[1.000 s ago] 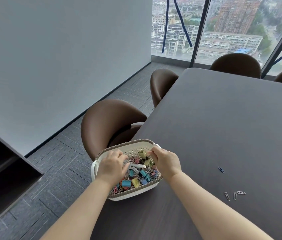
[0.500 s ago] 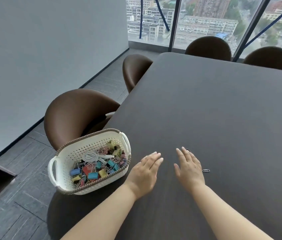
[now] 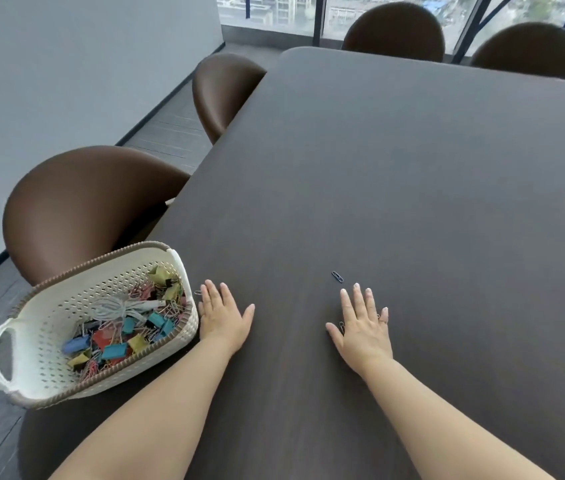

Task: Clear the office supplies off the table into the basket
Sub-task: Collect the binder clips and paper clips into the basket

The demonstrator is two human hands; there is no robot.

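change: both hands are out of the white perforated plastic basket (image 3: 49, 327) since a second ago | left hand (image 3: 224, 317) flat beside it, right hand (image 3: 364, 323) flat over loose clips, fingers spread, gripping nothing | remaining: small blue wire paperclip (image 3: 337, 277) just past right fingertips on dark table (image 3: 412, 168) (nearly cleared)

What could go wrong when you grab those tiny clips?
The basket sits right at the table corner, partly past the edge; a bump from the left hand might tip it off. The paper clips are small and lie flat, like the blue clip ahead of the right hand, so they may slip or get missed.
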